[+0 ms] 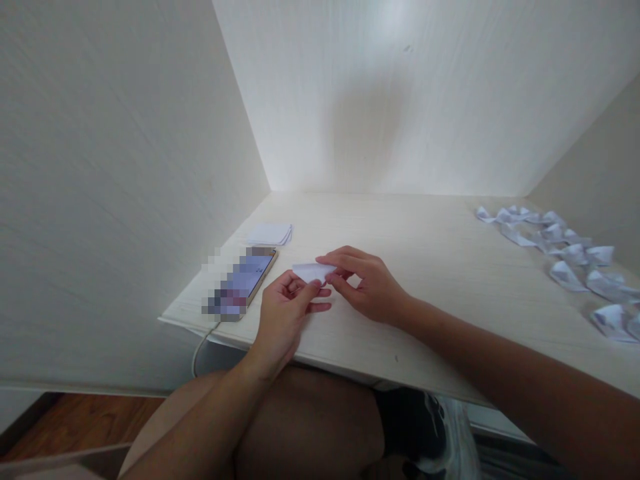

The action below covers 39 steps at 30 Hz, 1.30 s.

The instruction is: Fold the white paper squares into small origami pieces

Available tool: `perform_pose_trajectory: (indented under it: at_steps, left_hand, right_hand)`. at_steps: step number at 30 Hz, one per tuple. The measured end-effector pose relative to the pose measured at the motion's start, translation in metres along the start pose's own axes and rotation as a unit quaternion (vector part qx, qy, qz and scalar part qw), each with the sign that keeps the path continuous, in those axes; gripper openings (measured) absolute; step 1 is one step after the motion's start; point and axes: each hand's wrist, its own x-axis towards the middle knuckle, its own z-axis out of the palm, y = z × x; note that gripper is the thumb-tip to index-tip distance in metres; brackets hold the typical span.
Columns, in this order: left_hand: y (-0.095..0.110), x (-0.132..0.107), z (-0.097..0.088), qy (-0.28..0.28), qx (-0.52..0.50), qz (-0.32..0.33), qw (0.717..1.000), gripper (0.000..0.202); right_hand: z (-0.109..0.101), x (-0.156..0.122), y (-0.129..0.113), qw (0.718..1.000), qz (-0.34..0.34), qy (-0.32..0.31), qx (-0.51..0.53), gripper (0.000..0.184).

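Between left hand and right hand | folded white paper was pinched by both, nearly closed | uneven pressure risked skewing it

The sheet is matt paper, the desk smooth, wood-grained.

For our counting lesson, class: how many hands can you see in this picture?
2: the left hand and the right hand, close together over the table, both holding one piece of white paper. No others show.

No legible text — phone screen partly pixelated; unreadable.
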Motion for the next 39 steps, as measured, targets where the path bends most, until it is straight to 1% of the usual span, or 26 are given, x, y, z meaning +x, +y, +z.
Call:
perform_pose_trajectory:
  at_steps: [4,8,12,16,20,26,29,33,35,37,39]
  left_hand:
    - [0.000,-0.002,0.000,-0.010,0.002,0.005,1.000,0.036]
    - [0.001,-0.006,0.004,-0.002,-0.008,0.007,1.000,0.032]
    - [0.001,-0.010,0.008,0.001,-0.030,0.000,1.000,0.029]
    - [0.001,-0.010,0.007,-0.011,-0.036,-0.006,0.999,0.028]
    - [0.001,-0.009,0.007,-0.013,-0.037,-0.012,0.999,0.027]
    - [0.001,-0.010,0.006,-0.012,-0.040,-0.023,0.999,0.025]
    - [0.003,-0.011,0.005,-0.010,-0.042,-0.028,0.999,0.025]
    - [0.006,-0.012,0.004,-0.008,-0.042,-0.037,0.998,0.025]
    - [0.007,-0.012,0.003,-0.009,-0.043,-0.039,0.998,0.024]
    - [0.008,-0.013,0.002,-0.013,-0.046,-0.038,0.998,0.023]
    - [0.009,-0.014,0.001,-0.019,-0.051,-0.039,0.998,0.021]
  right_hand:
    - [0.000,-0.001,-0.002,1.000,-0.011,-0.006,-0.014,0.035]
    - [-0.001,-0.002,-0.007,0.999,-0.019,-0.029,-0.025,0.038]
    - [-0.002,-0.002,-0.010,0.997,-0.035,-0.038,-0.053,0.042]
    - [-0.003,-0.002,-0.009,0.995,-0.044,-0.045,-0.078,0.042]
    - [-0.003,-0.002,-0.009,0.994,-0.053,-0.048,-0.083,0.044]
    - [-0.003,-0.001,-0.011,0.996,-0.054,-0.035,-0.060,0.034]
    - [-0.002,-0.002,-0.013,0.999,-0.031,-0.019,-0.016,0.030]
    - [0.000,-0.002,-0.014,0.997,0.050,-0.015,0.053,0.023]
    - [0.000,-0.002,-0.015,0.995,0.072,-0.018,0.071,0.021]
    - [0.000,-0.002,-0.017,0.996,0.061,-0.020,0.066,0.022]
    - [-0.002,-0.001,-0.018,0.998,0.032,-0.017,0.047,0.023]
